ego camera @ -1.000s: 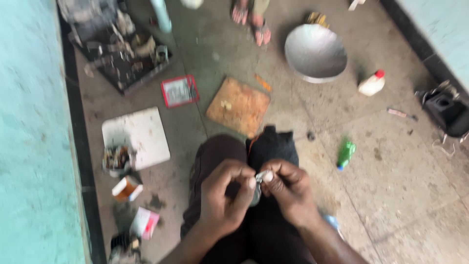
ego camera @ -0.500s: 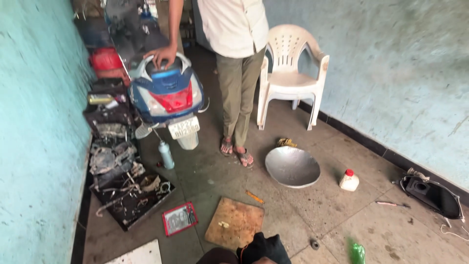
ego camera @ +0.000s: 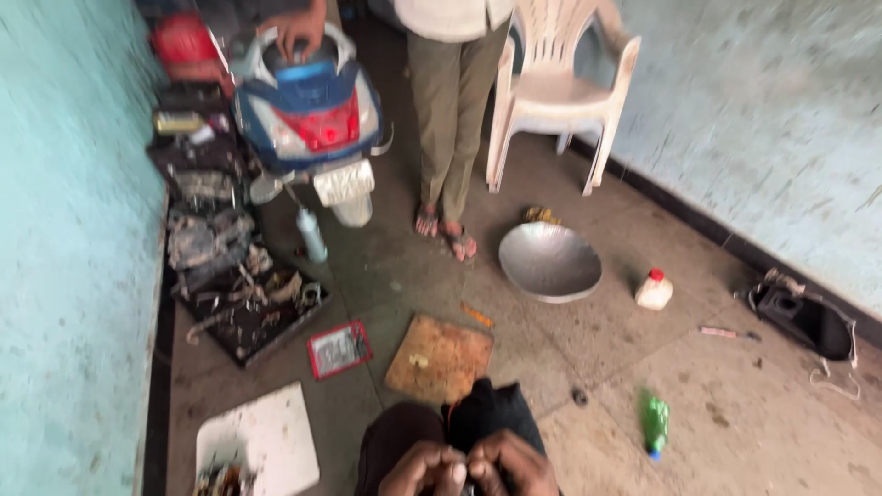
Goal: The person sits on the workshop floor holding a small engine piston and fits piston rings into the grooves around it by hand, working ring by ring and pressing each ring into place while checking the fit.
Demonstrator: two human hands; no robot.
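- At bottom edge of head view: left hand [ego camera: 424, 470] and right hand [ego camera: 511, 467] pressed together over dark cloth [ego camera: 487, 415] on lap.
- Fingers curled tight; held object hidden, cannot tell what, if anything.
- Ahead on floor: brown board [ego camera: 439, 358], metal bowl [ego camera: 549, 262], green bottle [ego camera: 655, 424].
- Judged mid-work, finish not visible.
- Beyond: standing person's legs [ego camera: 450, 119], scooter [ego camera: 308, 115].

Both hands, left hand [ego camera: 424, 467] and right hand [ego camera: 511, 465], meet above a wooden board [ego camera: 439, 358].
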